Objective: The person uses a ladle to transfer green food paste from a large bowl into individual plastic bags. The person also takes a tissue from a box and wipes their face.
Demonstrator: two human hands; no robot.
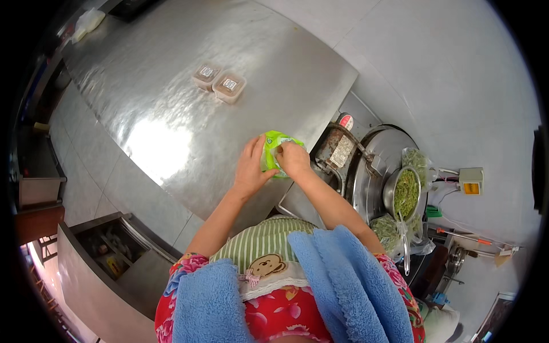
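Note:
A bright green and white plastic packet [272, 148] lies at the near right end of the stainless steel table [274, 85]. My left hand [251, 167] holds its left side, fingers flat along the packet and thumb at its lower edge. The fingertips of my right hand [294, 159] are curled at the packet's middle, partly out of sight; whether they grip the film or reach inside cannot be told. Farther up the tabletop, two lidded clear plastic containers [229, 87] with brown contents stand side by side, each with a printed label.
To the right, a metal bowl [405, 193] of chopped greens with a long-handled spoon [404, 244] sits on a large round metal lid [377, 158], among plastic bags of greens [388, 229]. A rusty motor [336, 145] stands beside the table. An open drawer [116, 253] is at lower left.

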